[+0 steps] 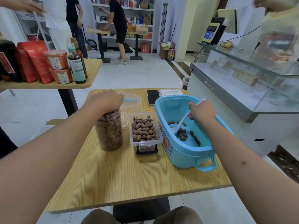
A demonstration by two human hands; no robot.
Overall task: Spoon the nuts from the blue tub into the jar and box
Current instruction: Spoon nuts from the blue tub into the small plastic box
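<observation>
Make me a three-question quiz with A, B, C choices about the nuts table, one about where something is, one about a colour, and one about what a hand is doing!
1. Where is the clear box of nuts?
A. Between the jar and the tub
B. Inside the tub
C. On the floor

2. What colour is the tub?
A. Red
B. Blue
C. Green

3. What is the right hand doing?
A. Resting flat on the table
B. Holding the phone
C. Holding a white spoon down in the tub

Answers:
1. A, the box stands on the wooden table with the jar on one side and the tub on the other.
2. B, its walls and handle are light blue.
3. C, the fingers curl round the spoon's handle, its tip among the last nuts; the left hand covers the jar's top.
</observation>
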